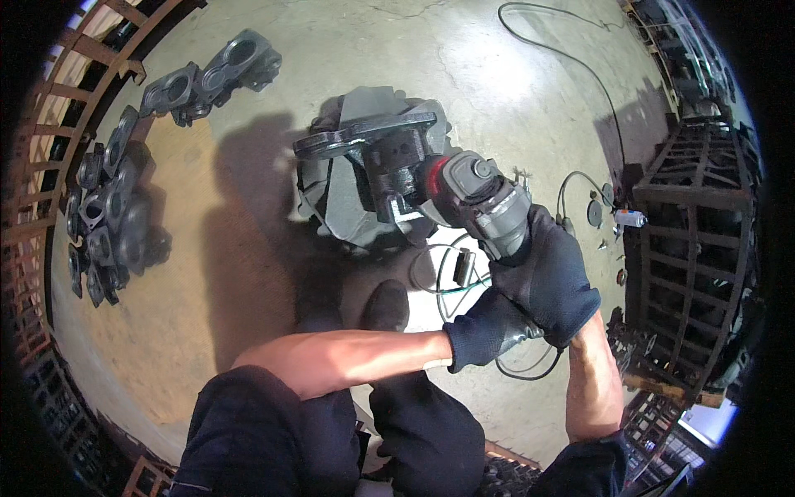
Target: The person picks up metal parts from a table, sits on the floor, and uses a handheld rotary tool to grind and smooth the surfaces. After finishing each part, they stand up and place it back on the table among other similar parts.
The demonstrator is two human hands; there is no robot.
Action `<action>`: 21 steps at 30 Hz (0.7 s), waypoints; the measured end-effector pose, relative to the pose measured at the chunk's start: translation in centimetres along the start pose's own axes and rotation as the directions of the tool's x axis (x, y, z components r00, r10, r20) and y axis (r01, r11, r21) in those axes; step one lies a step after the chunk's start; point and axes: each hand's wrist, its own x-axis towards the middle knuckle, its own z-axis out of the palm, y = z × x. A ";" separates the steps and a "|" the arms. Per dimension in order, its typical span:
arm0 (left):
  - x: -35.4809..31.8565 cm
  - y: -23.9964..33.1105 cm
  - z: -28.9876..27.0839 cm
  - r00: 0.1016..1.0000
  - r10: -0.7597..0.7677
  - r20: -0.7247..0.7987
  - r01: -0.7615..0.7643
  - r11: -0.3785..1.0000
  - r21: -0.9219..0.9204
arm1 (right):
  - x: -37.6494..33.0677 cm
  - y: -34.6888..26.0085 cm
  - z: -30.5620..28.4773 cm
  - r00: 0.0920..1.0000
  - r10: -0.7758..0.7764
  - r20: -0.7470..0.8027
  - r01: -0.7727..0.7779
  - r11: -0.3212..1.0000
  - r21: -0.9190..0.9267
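Both my hands wear dark work gloves and are closed around an angle grinder (476, 195) with a dark grey body and a red ring near its head. My right hand (551, 273) wraps the grinder's body. Lower and to the left, my left hand (497, 327) grips its rear part, mostly hidden by glove and wrist. The grinder's head is against or very close to the side of a black flanged metal casting (397, 170); the contact point is hidden. That casting rests tilted on a dark, many-sided stand (352, 207).
Several similar black castings (236, 66) lie on the concrete floor to the left. A black cable (609, 91) loops at the far right, and coiled hoses (443, 290) lie below the grinder. A spray can (629, 218) and grinding discs (595, 213) sit near a metal rack (696, 240).
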 end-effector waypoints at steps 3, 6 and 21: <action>0.1 -0.9 -0.1 0.999 -0.017 -0.047 0.011 0.993 -0.119 | 0.4 0.1 0.4 1.000 -0.017 0.019 0.017 1.000 0.000; 0.3 1.0 -0.7 0.999 -0.026 -0.023 0.026 0.999 -0.021 | 0.5 -0.1 0.1 0.999 -0.028 0.022 0.028 1.000 -0.012; -0.6 1.2 -1.0 0.998 -0.034 -0.043 0.035 0.999 0.020 | 0.8 -0.2 0.4 0.992 -0.114 0.048 0.115 0.993 -0.021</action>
